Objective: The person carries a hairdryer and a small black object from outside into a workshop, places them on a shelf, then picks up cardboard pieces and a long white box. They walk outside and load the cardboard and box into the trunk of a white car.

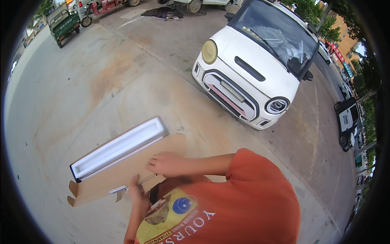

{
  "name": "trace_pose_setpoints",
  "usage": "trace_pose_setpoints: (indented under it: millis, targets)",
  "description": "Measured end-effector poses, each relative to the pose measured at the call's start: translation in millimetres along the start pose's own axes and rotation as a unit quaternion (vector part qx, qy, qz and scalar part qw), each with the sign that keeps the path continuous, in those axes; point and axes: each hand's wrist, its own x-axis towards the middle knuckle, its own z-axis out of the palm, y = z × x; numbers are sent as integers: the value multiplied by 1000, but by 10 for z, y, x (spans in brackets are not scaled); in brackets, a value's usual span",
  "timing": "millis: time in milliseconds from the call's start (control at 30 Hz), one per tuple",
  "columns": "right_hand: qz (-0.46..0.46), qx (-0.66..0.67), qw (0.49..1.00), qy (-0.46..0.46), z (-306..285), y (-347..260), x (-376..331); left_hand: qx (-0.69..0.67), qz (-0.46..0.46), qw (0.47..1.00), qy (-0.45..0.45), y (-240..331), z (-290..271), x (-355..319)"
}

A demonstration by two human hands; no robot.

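In front of me lies an opened long cardboard box [91,189], its brown lid panel folded out toward me. A long white foam tray [118,148] with a recessed channel sits in it. My left hand [138,193] is closed at the near edge of the panel, around a thin rod-like piece [145,179]. A small white strip [118,190] shows beside the fingers. My right hand [162,163] hovers over the panel with its fingers curled together near the rod's far end. What those fingers hold, if anything, is hidden.
A white small car [252,61] is parked ahead to the right. A green cargo tricycle [63,23] stands far left on the concrete ground [101,89]. Dark cloth [163,13] lies near another raised vehicle at the back. A black and white vehicle [349,122] stands far right.
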Motion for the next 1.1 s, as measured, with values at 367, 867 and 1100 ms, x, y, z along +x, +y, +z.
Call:
trace_pose_setpoints:
  millis: [367,867,1100]
  targets:
    - [65,30,997,36,-363,2816,1752,63,-48,992,-95,1932,1639,2619]
    - [498,-3,813,302,-1487,6380,1468,495,-68,745,-441,3195,6613,4886]
    - [460,24,843,276,-2607,8734,2128,486,-57,773,-403,4202,8611,5980]
